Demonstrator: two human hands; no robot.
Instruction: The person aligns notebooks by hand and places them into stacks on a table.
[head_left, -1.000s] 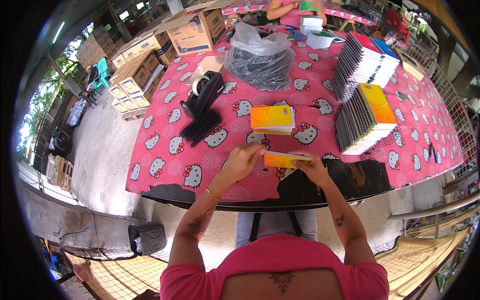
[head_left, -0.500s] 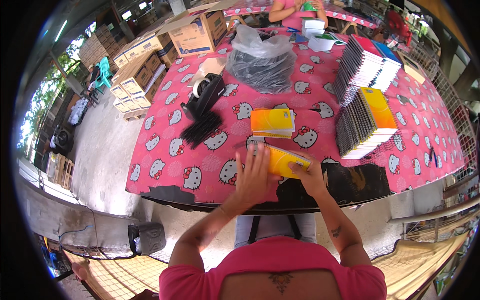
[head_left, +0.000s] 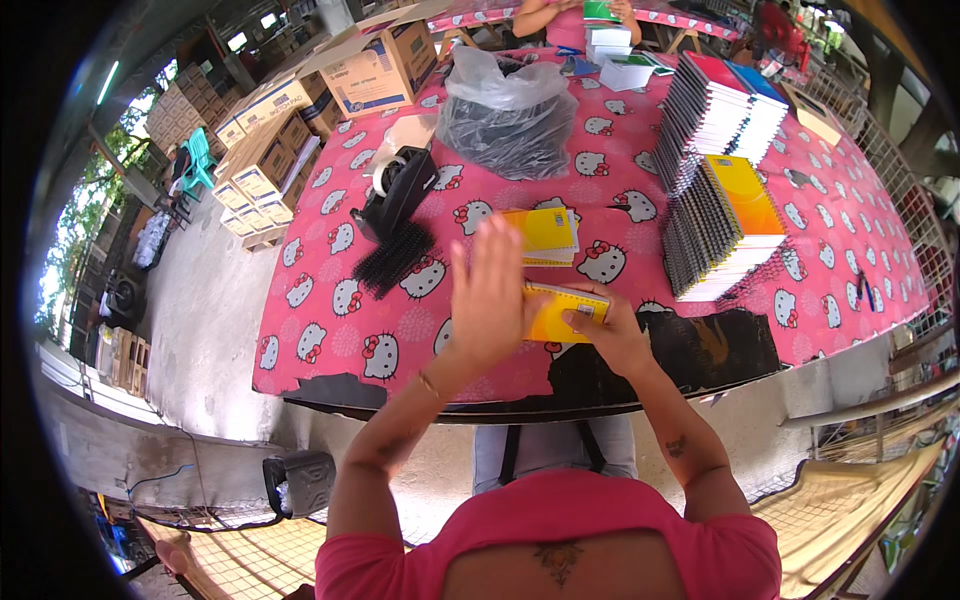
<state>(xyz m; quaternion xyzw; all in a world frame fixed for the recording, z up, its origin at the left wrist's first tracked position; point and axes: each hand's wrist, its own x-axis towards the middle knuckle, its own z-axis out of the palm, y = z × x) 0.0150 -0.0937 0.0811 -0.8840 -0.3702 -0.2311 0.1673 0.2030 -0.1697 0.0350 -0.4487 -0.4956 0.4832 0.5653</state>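
My right hand (head_left: 614, 328) grips a small yellow and orange notebook (head_left: 558, 318) near the table's front edge, thumb on the cover and fingers mostly hidden. A row of punched holes runs along its far edge. My left hand (head_left: 487, 300) is upright at the notebook's left end, its fingers stretched out; whether the palm touches the notebook I cannot tell. Just beyond lie more yellow notebooks (head_left: 548, 236) in a small loose pile, partly behind my left fingers. To the left is a heap of black binding coils (head_left: 392, 262).
A black tape dispenser (head_left: 395, 195) stands past the coils, and a clear plastic bag (head_left: 505, 125) of dark contents lies farther back. At right rise stacks of yellow (head_left: 745, 205) and red (head_left: 715, 72) coil-bound notebooks. A cardboard box (head_left: 375, 75) occupies the far left; a co-worker (head_left: 570, 25) handles green notebooks opposite.
My left hand has lifted from lying over the notebook's left end to an upright, outstretched pose. The right hand keeps its hold, with the notebook now turned more level.
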